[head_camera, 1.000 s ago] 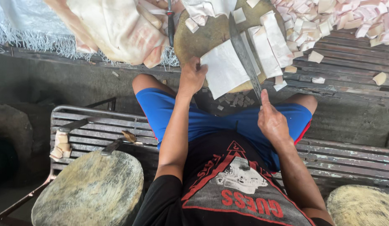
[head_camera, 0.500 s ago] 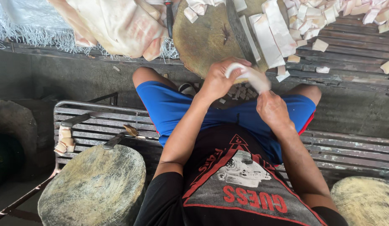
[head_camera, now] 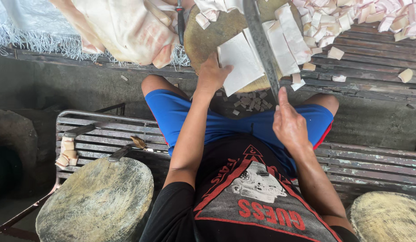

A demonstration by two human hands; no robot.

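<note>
The right hand point(head_camera: 288, 125) is wrapped around the handle of a long cleaver point(head_camera: 261, 45), thumb laid up along it, with the blade reaching forward across a round wooden chopping block point(head_camera: 217, 33). The left hand point(head_camera: 211, 76) lies with fingers pressed down on the near edge of a flat white slab point(head_camera: 238, 62), which rests on the block just to the left of the blade. Because those fingers sit so close to the cutting edge, a slip of the slab or a stroke that drifts left could nick them. The slab also overhangs the block's near rim, so a hard chop could tip it off onto the person's lap. Cut white strips point(head_camera: 288, 40) crowd the far side of the blade, and more pieces point(head_camera: 351, 18) lie heaped on the slatted bench point(head_camera: 378, 80); some could easily be knocked off to join the scraps point(head_camera: 250, 102) below.
</note>
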